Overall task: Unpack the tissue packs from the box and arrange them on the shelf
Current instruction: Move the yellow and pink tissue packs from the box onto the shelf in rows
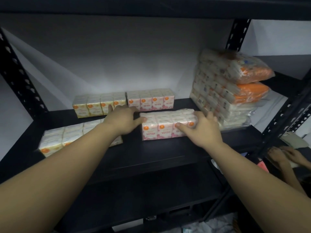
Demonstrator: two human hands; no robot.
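Note:
A pink tissue pack (161, 126) lies on the black shelf (151, 153), near its middle. My right hand (202, 128) grips its right end, thumb on the front face and fingers over the top. My left hand (125, 120) touches its left end with straight fingers. Behind it, a second pink pack (150, 100) and a yellow pack (94, 106) stand along the back wall. Another yellow pack (67, 137) lies at the front left, partly hidden by my left forearm.
A tall stack of orange-and-white tissue bundles (232, 91) in clear plastic fills the shelf's right end. Black perforated uprights (286, 105) frame the shelf. Another person's hands (284, 156) work at the lower right. An upper shelf board (151, 5) hangs overhead.

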